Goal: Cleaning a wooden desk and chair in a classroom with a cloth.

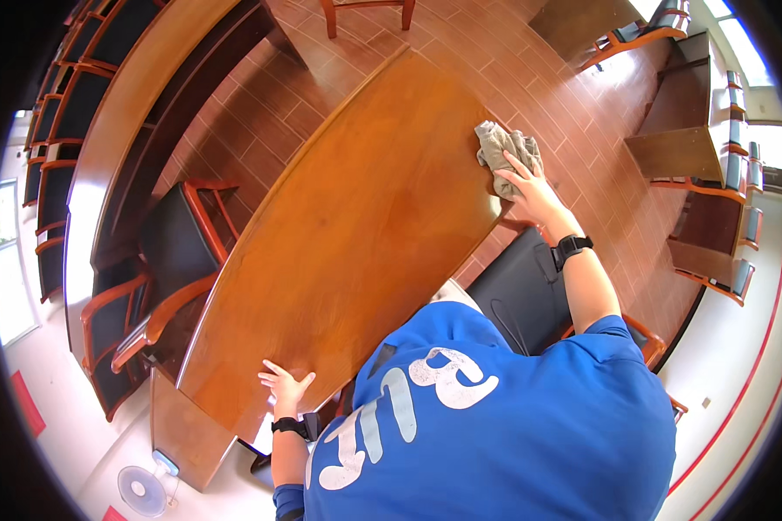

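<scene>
Before me lies a long wooden table (pixel 358 215) with a glossy orange-brown top and a curved far edge. At the table's right edge, near its far end, my right hand (pixel 528 185) rests on a crumpled grey-beige cloth (pixel 505 153), fingers spread over it. Part of the cloth reaches the table's rim. Low on the left, my left hand (pixel 287 389) is over the near end of the tabletop with its fingers apart and nothing in it. Whether it touches the wood I cannot tell. Each wrist wears a black band.
Black-padded wooden armchairs (pixel 176 241) stand left of the table. A black chair (pixel 524 280) is close by its right edge, under my right arm. A long curved desk (pixel 137 78) runs along the left. More desks (pixel 684 143) and chairs line the right. A fan (pixel 141 490) is at lower left.
</scene>
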`<action>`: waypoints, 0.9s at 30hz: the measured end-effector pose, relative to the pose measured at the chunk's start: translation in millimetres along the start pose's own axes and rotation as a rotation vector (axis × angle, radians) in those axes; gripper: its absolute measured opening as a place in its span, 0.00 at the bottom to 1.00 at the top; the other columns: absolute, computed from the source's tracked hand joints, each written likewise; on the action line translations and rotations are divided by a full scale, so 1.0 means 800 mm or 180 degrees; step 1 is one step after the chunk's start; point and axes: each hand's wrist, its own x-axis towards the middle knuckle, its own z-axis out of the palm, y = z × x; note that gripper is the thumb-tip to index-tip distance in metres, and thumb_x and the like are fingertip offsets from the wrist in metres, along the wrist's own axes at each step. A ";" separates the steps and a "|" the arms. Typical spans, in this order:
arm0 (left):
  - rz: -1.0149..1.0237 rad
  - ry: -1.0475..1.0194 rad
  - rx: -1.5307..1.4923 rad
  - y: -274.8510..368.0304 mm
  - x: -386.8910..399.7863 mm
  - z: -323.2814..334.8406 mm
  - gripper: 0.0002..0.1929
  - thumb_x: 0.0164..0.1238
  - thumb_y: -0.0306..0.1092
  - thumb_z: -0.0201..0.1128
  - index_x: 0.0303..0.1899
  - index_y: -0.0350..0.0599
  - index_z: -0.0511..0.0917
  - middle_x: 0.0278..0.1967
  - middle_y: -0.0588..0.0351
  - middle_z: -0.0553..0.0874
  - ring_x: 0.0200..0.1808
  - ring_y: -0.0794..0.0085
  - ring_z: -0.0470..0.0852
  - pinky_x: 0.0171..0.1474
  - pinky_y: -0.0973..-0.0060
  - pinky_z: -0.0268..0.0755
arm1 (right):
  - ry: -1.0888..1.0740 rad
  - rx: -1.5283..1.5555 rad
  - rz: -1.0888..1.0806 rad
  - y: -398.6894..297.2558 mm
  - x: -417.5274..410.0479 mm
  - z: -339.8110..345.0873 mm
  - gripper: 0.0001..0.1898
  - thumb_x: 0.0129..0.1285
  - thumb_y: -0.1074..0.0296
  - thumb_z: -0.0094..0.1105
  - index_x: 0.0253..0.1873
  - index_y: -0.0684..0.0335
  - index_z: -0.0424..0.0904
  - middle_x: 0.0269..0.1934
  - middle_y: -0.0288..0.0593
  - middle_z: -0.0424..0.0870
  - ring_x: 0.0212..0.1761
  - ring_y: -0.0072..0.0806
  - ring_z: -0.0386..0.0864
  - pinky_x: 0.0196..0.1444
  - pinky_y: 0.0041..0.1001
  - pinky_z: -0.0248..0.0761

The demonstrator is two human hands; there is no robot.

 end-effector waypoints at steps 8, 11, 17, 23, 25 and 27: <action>-0.0549 -0.0015 0.0047 0.017 0.005 -0.002 0.72 0.38 0.51 0.80 0.69 0.34 0.24 0.66 0.14 0.35 0.71 0.27 0.39 0.72 0.49 0.41 | 0.0434 0.0177 -0.0238 0.017 0.193 0.001 0.27 0.55 0.68 0.64 0.61 0.46 0.70 0.73 0.36 0.53 0.69 0.65 0.53 0.70 0.54 0.53; -0.0433 0.0183 0.0138 0.005 0.004 0.012 0.73 0.37 0.50 0.80 0.70 0.35 0.24 0.66 0.14 0.35 0.71 0.27 0.38 0.72 0.48 0.40 | 0.0289 -0.0121 -0.0450 -0.006 0.277 0.004 0.25 0.58 0.64 0.62 0.61 0.46 0.70 0.73 0.40 0.54 0.67 0.67 0.55 0.68 0.55 0.54; -0.0344 0.0393 -0.0187 0.015 -0.012 0.010 0.72 0.36 0.48 0.81 0.71 0.42 0.25 0.67 0.17 0.32 0.71 0.27 0.37 0.72 0.45 0.38 | -0.0270 -0.0860 -0.1087 -0.132 0.294 0.021 0.19 0.64 0.59 0.56 0.59 0.51 0.71 0.71 0.46 0.56 0.66 0.65 0.56 0.62 0.60 0.58; -0.0596 0.0296 0.0009 0.027 -0.020 0.000 0.73 0.33 0.53 0.81 0.72 0.42 0.29 0.69 0.21 0.37 0.72 0.30 0.42 0.72 0.48 0.43 | -0.0897 -0.0506 -0.2980 -0.354 0.246 0.081 0.15 0.59 0.65 0.56 0.52 0.51 0.77 0.70 0.45 0.60 0.69 0.56 0.56 0.64 0.61 0.54; -0.0626 0.0317 -0.0064 0.029 -0.018 -0.005 0.73 0.32 0.53 0.81 0.72 0.42 0.29 0.69 0.20 0.37 0.72 0.30 0.42 0.72 0.48 0.43 | -0.0561 -0.0259 -0.3888 -0.419 0.234 0.125 0.15 0.57 0.63 0.58 0.50 0.52 0.79 0.67 0.41 0.64 0.69 0.53 0.56 0.63 0.60 0.55; -0.0597 0.0543 -0.0096 0.032 -0.017 -0.002 0.72 0.31 0.52 0.81 0.73 0.43 0.32 0.70 0.24 0.39 0.72 0.34 0.43 0.73 0.50 0.44 | -0.0357 -0.0254 -0.4214 -0.476 0.223 0.148 0.15 0.57 0.64 0.59 0.50 0.50 0.79 0.67 0.37 0.66 0.69 0.50 0.57 0.61 0.56 0.58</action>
